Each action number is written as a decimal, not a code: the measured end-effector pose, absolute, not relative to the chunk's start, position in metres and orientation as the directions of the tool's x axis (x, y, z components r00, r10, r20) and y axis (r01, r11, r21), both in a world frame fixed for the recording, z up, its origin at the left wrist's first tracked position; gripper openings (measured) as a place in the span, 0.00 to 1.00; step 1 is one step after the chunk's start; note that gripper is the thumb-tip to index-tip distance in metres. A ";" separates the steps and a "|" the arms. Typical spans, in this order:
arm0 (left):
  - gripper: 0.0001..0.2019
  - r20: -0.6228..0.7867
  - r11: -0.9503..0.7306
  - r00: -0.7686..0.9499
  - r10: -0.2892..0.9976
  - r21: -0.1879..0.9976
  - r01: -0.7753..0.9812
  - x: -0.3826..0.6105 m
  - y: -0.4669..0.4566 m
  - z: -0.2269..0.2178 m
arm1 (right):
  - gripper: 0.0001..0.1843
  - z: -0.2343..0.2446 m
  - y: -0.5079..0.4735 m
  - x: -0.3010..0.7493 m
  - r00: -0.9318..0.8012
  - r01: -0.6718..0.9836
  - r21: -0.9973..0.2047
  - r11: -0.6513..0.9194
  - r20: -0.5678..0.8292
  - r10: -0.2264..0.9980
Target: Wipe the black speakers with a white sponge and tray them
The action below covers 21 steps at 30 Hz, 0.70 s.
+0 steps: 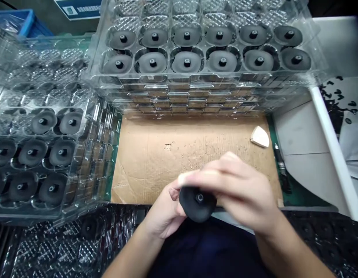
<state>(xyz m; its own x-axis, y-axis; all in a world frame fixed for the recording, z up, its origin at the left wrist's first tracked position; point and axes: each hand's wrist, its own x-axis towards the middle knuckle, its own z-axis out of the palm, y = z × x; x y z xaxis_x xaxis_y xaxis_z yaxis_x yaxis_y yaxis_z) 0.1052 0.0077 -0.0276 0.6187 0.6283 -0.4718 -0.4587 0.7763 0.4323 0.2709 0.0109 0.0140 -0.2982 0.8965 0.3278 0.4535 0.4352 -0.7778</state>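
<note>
While the disc (pixel 198 202) was held up at the near edge of the bench, just in front of the card (pixel 156 162), it was gripped from both sides. The left hand (pixel 164 214) was cupped against its left rim, with the fingers closed on it from below and behind. The right hand (pixel 239 193), blurred, was laid over the top, its fingers (pixel 196 177) curled down onto the upper rim. The dark face, with a small metal hub at its centre, was turned toward the camera.

A stack of clear trays (pixel 196 83) was seen along the far edge, two rows of like discs seated in the top one. A second tray (pixel 80 208) at the left edge was partly filled. A white wedge (pixel 260 137) was lying on the card near its far right corner, and a dark tool (pixel 281 170) just off the right side.

The step in hand was judged to be the close handling of one disc with both hands. As nothing was under the disc, any next move would call for one hand's grip to be kept firm until the disc was supported.
</note>
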 end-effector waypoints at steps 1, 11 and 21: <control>0.29 -0.445 0.779 0.640 0.627 0.395 -0.487 0.106 0.010 -0.028 | 0.14 0.007 0.013 0.277 -0.196 0.490 -0.812 0.316 0.251 0.948; 0.30 -0.359 0.800 0.716 0.598 0.215 -0.560 0.112 0.028 -0.040 | 0.13 -0.085 -0.021 0.292 -0.004 0.613 -0.790 -0.022 -0.030 1.000; 0.27 -0.368 0.768 0.675 0.640 0.313 -0.558 0.105 0.011 -0.028 | 0.13 -0.093 -0.017 0.288 0.069 0.653 -0.756 -0.046 -0.001 0.998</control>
